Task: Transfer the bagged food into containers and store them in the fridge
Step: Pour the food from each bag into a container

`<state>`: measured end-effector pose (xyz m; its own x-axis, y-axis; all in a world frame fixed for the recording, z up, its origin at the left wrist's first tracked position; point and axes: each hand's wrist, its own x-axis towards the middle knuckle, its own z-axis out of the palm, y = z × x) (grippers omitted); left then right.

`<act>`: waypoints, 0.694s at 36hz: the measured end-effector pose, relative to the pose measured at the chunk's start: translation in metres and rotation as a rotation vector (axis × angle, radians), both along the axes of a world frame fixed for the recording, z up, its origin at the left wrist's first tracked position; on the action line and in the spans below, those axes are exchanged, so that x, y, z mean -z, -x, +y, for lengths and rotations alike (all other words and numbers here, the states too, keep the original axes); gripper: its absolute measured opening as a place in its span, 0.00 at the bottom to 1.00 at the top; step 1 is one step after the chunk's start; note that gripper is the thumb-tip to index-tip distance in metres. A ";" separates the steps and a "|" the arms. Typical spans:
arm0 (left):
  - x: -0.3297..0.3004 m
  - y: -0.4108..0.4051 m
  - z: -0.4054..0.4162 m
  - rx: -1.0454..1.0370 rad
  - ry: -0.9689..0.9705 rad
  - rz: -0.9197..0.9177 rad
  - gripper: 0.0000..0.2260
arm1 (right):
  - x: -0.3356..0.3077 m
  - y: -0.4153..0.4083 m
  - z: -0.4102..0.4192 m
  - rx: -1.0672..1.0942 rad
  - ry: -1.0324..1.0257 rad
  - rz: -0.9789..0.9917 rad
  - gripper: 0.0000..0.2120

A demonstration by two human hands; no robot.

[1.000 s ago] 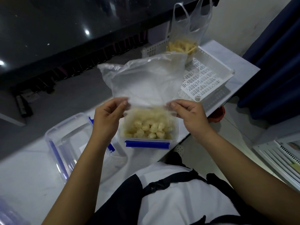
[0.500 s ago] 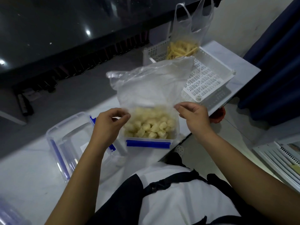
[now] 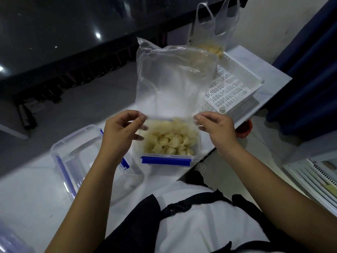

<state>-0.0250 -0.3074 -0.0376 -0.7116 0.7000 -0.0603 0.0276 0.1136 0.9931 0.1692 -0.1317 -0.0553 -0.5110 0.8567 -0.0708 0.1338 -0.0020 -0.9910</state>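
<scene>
— So, what are we holding?

— Our left hand [image 3: 121,133] and right hand [image 3: 217,131] each pinch a lower corner of the clear plastic bag [image 3: 173,84] between thumb and fingertips, holding it up over the open container [image 3: 166,143] (the one with the blue clip on its near side).

— And the food?

— We see pale yellow pieces [image 3: 169,141] heaped in the container, which sits near the front edge of the white table [image 3: 27,194].

— What stands around us?

— Beside our left wrist lies a clear lid [image 3: 73,154] with blue clips, partly hidden by the forearm. Behind the raised bag sits a white slotted basket [image 3: 235,88], and a 2nd handled bag [image 3: 213,33] with yellowish food stands at its far end. The raised bag blocks part of the basket and that food, so we cannot tell what the food is.
</scene>
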 end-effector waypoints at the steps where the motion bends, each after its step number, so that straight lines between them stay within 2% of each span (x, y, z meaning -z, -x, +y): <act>1: 0.000 0.000 0.000 -0.001 0.000 0.003 0.03 | -0.002 0.000 0.000 0.003 0.001 0.008 0.11; 17: -0.004 0.000 0.000 -0.033 -0.051 0.000 0.05 | -0.025 0.004 -0.003 -0.022 0.030 0.077 0.07; 25: -0.009 0.000 -0.002 -0.056 -0.079 -0.003 0.04 | -0.026 0.007 -0.008 -0.092 0.111 0.099 0.04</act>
